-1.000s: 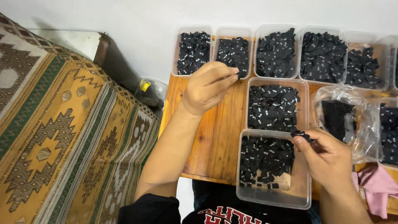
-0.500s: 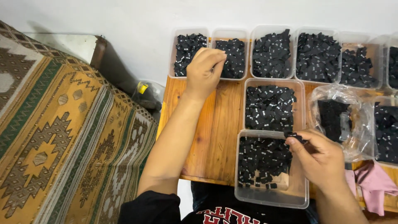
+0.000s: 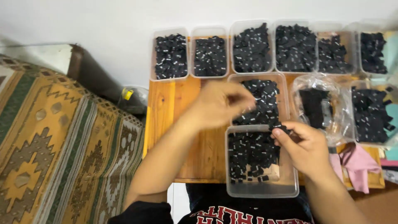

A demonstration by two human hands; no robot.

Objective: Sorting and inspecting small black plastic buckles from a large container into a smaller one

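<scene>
Since a moment ago, the left hand has come back from the top boxes to the middle of the frame. It is blurry, so I cannot tell if its fingers hold anything. The right hand pinches a small black piece over the near clear box. Pinch gently, one piece each time. Boxes at the right edge are cut off.

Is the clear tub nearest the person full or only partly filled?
Partly filled. The nearest clear tub holds small black pieces at its far end, while its near end shows bare bottom.
</scene>
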